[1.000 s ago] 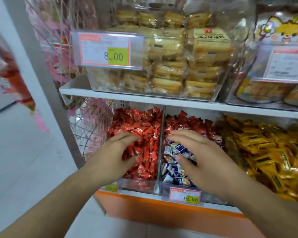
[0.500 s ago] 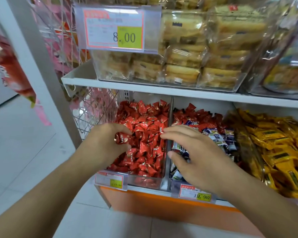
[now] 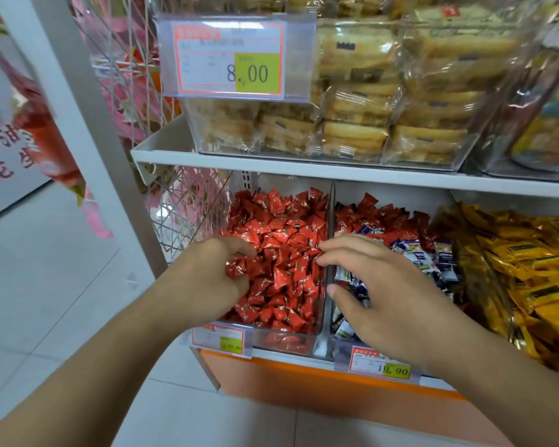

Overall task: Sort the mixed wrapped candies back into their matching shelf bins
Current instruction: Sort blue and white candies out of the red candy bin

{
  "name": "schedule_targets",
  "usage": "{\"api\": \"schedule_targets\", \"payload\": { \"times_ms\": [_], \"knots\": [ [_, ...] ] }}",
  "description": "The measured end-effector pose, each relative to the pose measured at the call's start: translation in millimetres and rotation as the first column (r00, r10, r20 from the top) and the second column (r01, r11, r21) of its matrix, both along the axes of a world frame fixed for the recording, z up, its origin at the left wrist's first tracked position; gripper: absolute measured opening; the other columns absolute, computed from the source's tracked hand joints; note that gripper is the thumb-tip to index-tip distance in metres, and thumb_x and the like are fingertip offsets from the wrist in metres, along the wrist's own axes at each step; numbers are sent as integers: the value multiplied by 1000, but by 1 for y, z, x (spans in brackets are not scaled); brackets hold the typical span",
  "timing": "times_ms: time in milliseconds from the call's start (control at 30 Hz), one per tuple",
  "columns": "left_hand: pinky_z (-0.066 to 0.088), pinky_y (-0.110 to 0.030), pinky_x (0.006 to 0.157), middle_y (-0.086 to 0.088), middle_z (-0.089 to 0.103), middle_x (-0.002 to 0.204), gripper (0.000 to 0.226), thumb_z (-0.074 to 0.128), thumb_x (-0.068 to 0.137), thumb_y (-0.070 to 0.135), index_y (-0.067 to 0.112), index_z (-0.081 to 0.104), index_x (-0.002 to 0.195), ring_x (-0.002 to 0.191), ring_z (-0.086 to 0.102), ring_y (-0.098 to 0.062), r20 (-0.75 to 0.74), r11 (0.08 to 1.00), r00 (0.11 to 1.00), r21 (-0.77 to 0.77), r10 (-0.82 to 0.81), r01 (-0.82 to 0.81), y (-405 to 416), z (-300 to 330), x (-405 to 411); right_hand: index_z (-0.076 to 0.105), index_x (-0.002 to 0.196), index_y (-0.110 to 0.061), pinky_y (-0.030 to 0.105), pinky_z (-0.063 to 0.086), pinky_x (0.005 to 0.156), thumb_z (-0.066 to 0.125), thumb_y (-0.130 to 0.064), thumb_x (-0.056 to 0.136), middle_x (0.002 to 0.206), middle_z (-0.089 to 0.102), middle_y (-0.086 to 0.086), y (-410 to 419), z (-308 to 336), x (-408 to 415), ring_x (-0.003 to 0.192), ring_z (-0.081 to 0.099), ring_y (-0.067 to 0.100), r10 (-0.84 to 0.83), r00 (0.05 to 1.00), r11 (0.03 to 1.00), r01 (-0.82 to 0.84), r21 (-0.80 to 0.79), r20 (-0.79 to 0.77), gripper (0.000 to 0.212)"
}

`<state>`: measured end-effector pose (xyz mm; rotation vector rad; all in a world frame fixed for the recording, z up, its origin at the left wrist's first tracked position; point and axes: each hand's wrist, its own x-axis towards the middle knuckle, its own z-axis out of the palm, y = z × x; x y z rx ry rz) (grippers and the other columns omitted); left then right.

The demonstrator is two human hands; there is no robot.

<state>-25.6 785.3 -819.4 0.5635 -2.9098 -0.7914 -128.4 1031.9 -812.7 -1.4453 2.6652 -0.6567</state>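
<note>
Over the last second the left hand has gone from lying flat and open on the red candies to curling its fingers round a small bunch of them, which it now holds low over the left bin. The right hand has slid leftward from the middle of the mixed bin until its fingertips reach across the divider and touch the red pile; its fingers are spread and only lightly bent. Whether it pinches a red candy at the tips is hard to tell, since the wrappers blend together there. This suggests red strays are being carried over from the mixed bin, where blue-and-white candies lie in front and more red ones remain heaped at the back. The yellow candies fill the bin on the far right, untouched. Judging by that red heap still sitting with the blue-and-white ones, the sorting is only partly done.
</note>
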Motion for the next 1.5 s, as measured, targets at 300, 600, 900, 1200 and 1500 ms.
{"api": "schedule_targets", "payload": {
  "times_ms": [300,600,900,1200,1500],
  "knots": [
    [51,-31,99,18,65,120,32,79,86,34,38,72,116,107,61,-4,84,957,973,-176,-217,229,15,-34,-24,56,129,-41,33,23,125,50,-46,102,144,44,-31,4,6,1,149,18,-6,-26,996,999,29,44,-84,28],
    [42,-1,68,15,71,87,21,73,88,10,29,77,91,84,67,-2,-68,985,997,-166,26,-37,-7,-12,-11,58,128,-40,32,29,122,54,-43,101,138,46,-31,4,5,0,142,29,-5,-23,996,1000,24,14,-91,28],
    [30,-29,121,16,37,161,55,55,102,47,37,42,154,146,38,-12,223,957,947,-120,-231,262,14,-29,-20,57,128,-38,17,21,116,54,-39,101,139,44,-30,2,2,1,139,28,-8,-20,996,1000,21,9,-93,26],
    [28,-18,113,25,44,153,39,44,108,44,43,51,146,141,40,-4,434,926,841,-39,-323,375,2,3,2,57,129,-38,20,26,118,54,-39,101,139,43,-31,3,-1,0,139,31,-6,-13,995,1000,12,-6,-96,27],
    [55,-27,90,9,71,121,30,58,102,27,36,67,129,102,66,-11,-3,975,988,-161,-157,154,3,-33,-38,56,127,-35,-3,10,103,53,-33,101,137,42,-30,-1,-2,3,134,31,-8,-16,997,1000,18,18,-80,26]
  ]
}}
